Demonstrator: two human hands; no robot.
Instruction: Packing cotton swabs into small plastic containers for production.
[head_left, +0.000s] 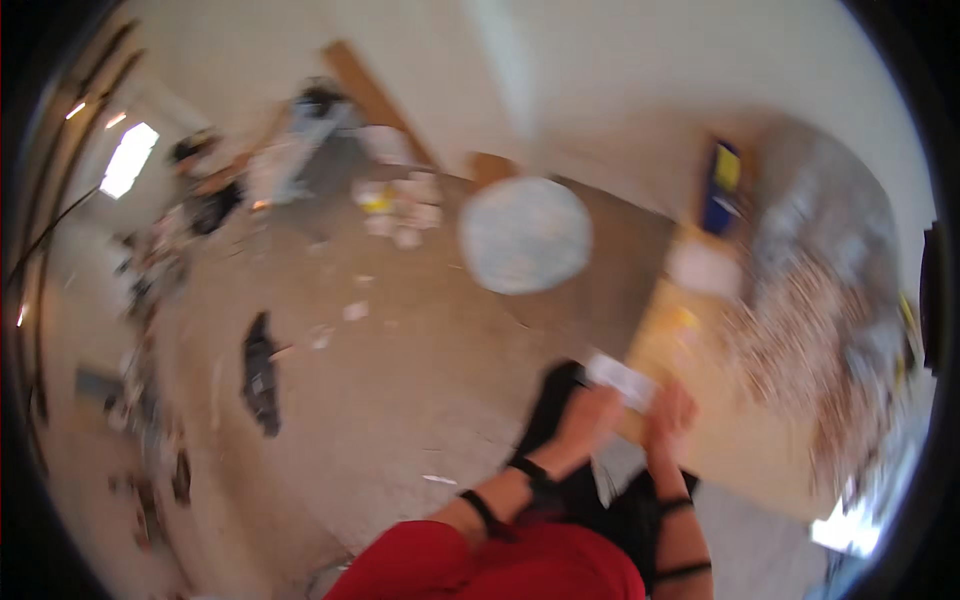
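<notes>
A small white flat piece (621,378), perhaps paper or a packet, is between my two hands, just beyond my knees. My left hand (590,415) is closed on its left end. At its right end my right hand (672,408) is curled, its fingertips pressed against the piece. Motion smears both hands, so single fingers and any marks on the piece cannot be made out. Close by on the right lies a pale yellow board-like surface (745,430), which bears a heap of thin brownish strips (790,350).
A large clear plastic bag (825,200) stands behind the strips, beside a dark blue and yellow box (720,190). Ahead is a round pale blue object (526,236). White pieces (405,205) lie on the brown floor (400,380), with a dark object (261,375) farther left. Another person (210,185) is at far left.
</notes>
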